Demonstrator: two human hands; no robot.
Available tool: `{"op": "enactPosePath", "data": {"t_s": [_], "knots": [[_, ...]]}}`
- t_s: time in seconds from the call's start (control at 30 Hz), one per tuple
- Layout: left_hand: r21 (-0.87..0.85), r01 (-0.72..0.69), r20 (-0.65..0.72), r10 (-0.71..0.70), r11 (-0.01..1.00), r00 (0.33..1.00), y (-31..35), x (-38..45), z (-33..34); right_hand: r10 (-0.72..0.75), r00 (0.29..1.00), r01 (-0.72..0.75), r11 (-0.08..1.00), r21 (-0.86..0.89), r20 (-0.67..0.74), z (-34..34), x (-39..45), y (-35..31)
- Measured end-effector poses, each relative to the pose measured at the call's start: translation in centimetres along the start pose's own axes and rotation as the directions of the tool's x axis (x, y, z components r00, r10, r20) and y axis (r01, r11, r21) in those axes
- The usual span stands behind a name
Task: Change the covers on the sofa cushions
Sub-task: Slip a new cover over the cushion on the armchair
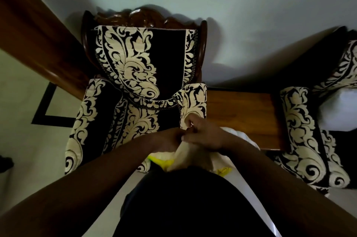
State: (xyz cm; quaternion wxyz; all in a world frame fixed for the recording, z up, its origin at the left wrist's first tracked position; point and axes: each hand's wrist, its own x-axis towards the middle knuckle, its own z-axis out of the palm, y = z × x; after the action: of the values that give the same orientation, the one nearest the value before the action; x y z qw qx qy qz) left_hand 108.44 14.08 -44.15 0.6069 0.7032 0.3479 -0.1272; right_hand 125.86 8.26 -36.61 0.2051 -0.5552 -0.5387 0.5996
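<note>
A wooden armchair [144, 16] stands against the wall, dressed in a black cover with cream floral scrolls [133, 67]. Its right armrest cover [194, 99] hangs at the front corner. My right hand [204, 133] pinches the lower edge of that armrest cover. My left hand [170, 137] meets it there, fingers curled on the same cloth edge. Below both hands bunches a pale cream cloth [185, 159] with yellow patches [162, 162], partly hidden by my arms and my dark torso.
A wooden side table [241, 107] sits right of the chair. A second chair with the same black and cream cover [303, 136] stands at the right, a white cushion [340, 111] on it. A wooden door frame [34, 43] runs along the left. Pale tiled floor lies below.
</note>
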Motion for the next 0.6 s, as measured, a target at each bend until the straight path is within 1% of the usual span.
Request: {"op": "enactPosePath", "data": {"t_s": [0.03, 0.07, 0.1, 0.13, 0.17, 0.2, 0.23, 0.27, 0.3, 0.37, 0.43, 0.53, 0.6], "knots": [[-0.142, 0.010, -0.036, -0.015, 0.990, 0.999, 0.2, -0.2, -0.3, 0.032, 0.999, -0.030, 0.997, 0.069, -0.033, -0.5, 0.1, -0.2], [-0.255, 0.002, -0.087, -0.025, 0.967, 0.996, 0.5, -0.6, -0.5, 0.072, 0.997, -0.067, 0.990, 0.120, -0.032, -1.1, 0.2, -0.4], [-0.334, -0.025, -0.130, -0.020, 0.942, 0.991, 0.7, -0.9, -0.5, 0.124, 0.992, -0.123, 0.985, 0.123, 0.000, -1.6, 0.5, -0.7], [-0.369, -0.058, -0.178, -0.009, 0.928, 0.984, 0.6, -1.0, -0.4, 0.177, 0.983, -0.179, 0.983, 0.035, 0.043, -2.1, 0.7, -1.2], [-0.340, -0.105, -0.245, 0.020, 0.934, 0.969, 0.3, -0.9, -0.2, 0.225, 0.971, -0.213, 0.967, -0.137, 0.078, -2.4, 0.9, -1.5], [-0.293, -0.156, -0.326, 0.055, 0.943, 0.944, 0.3, -0.9, 0.1, 0.252, 0.964, -0.213, 0.924, -0.317, 0.088, -2.8, 1.1, -1.8], [-0.289, -0.195, -0.395, 0.068, 0.937, 0.916, 0.1, -0.9, 0.5, 0.251, 0.965, -0.195, 0.884, -0.425, 0.078, -2.9, 1.3, -2.0], [-0.313, -0.212, -0.431, 0.060, 0.926, 0.901, 0.4, -1.1, 0.8, 0.226, 0.973, -0.179, 0.879, -0.443, 0.055, -3.1, 1.4, -2.2], [-0.357, -0.216, -0.444, 0.039, 0.909, 0.895, 1.0, -1.3, 0.9, 0.200, 0.980, -0.173, 0.895, -0.411, 0.023, -3.3, 1.5, -2.4], [-0.410, -0.182, -0.399, 0.004, 0.894, 0.917, 1.7, -2.0, 1.1, 0.182, 0.983, -0.181, 0.945, -0.274, -0.020, -3.6, 1.5, -2.4], [-0.422, -0.114, -0.299, -0.019, 0.899, 0.954, 1.9, -2.5, 0.9, 0.177, 0.984, -0.180, 0.976, -0.125, -0.030, -3.4, 1.8, -2.3], [-0.335, -0.064, -0.148, 0.014, 0.940, 0.989, 1.5, -2.5, 1.0, 0.168, 0.985, -0.170, 0.983, -0.068, -0.033, -2.0, 2.6, -2.0], [-0.243, -0.041, -0.112, 0.014, 0.969, 0.994, 1.2, -2.6, 0.7, 0.201, 0.978, -0.202, 0.979, -0.016, -0.054, -1.2, 3.1, -1.3]]}}
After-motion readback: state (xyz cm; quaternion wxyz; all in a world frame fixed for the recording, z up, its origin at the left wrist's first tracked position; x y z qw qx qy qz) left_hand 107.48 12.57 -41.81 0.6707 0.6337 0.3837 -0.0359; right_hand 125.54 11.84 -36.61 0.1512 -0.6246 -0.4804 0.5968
